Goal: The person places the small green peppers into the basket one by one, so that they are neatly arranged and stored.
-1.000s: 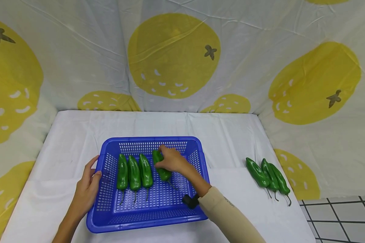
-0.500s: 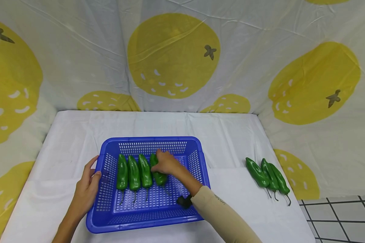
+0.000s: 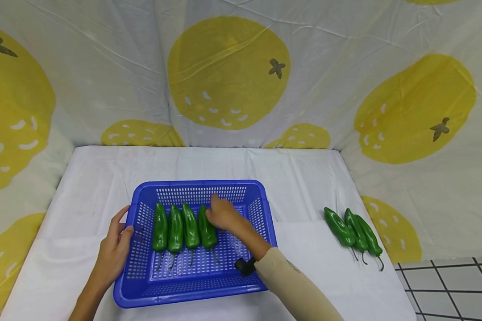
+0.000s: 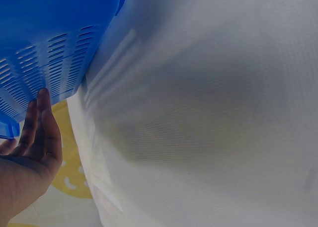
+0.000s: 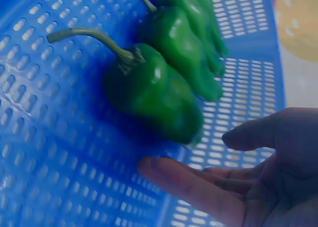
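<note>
A blue plastic basket [image 3: 193, 285] stands on the white cloth, with a row of several green peppers [image 3: 176, 227] lying side by side in it. At its left rim my left hand [image 3: 114, 247] holds the basket, thumb at the rim and fingers against the outer wall [image 4: 54, 58]. My right hand [image 3: 225, 214] is inside the basket, beside the rightmost pepper [image 3: 206, 229]. In the right wrist view, thumb and fingers are spread apart near that pepper's [image 5: 154, 93] tip, with nothing between them.
Three more green peppers [image 3: 357, 232] lie together on the table's white cloth [image 3: 301, 249] at the right. A cloth wall printed with yellow fruit [image 3: 229, 71] encloses the back and sides. The black wrist device [image 3: 245, 266] hangs over the basket's lower right.
The right hand has moved the fourth pepper left, beside the other three, and let go of it. The left hand stays at the basket's rim.
</note>
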Available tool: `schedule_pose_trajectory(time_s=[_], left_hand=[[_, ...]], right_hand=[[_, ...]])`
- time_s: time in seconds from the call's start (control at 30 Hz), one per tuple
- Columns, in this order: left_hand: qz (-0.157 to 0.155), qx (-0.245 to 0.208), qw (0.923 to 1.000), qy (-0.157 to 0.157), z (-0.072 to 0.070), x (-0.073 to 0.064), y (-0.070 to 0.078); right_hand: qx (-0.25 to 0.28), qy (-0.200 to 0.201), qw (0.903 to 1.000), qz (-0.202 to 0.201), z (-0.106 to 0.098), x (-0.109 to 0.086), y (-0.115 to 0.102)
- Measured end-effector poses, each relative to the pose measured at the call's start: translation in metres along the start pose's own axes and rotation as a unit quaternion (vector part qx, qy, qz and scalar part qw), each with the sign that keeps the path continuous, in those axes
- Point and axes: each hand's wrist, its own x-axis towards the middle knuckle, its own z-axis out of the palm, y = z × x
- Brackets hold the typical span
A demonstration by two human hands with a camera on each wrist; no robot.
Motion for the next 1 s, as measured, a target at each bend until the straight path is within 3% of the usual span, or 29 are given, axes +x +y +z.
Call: schedule_pose_trajectory(time_s=[0.3, 0.5, 0.63, 0.8, 1.0], left_hand=[[-0.001, -0.001, 1.0, -0.001, 0.0, 0.0, -0.001], [-0.004, 0.003, 1.0, 0.0, 0.0, -0.001, -0.001], [-0.007, 0.004, 1.0, -0.001, 0.0, -0.001, 0.0], [-0.01, 0.005, 0.9999, -0.005, 0.0, 0.0, 0.001], [-0.007, 0.009, 0.9999, -0.003, 0.0, 0.0, 0.001]], right_hand=[[-0.063, 0.075, 0.9913, -0.088, -0.036, -0.019, 0.004], [-0.047, 0.14, 0.9844, -0.096, -0.065, -0.037, 0.015], [-0.04, 0.194, 0.9773, -0.076, -0.087, -0.05, 0.035], [-0.054, 0.253, 0.9657, -0.021, -0.114, -0.07, 0.076], [-0.064, 0.27, 0.9601, 0.036, -0.136, -0.097, 0.133]])
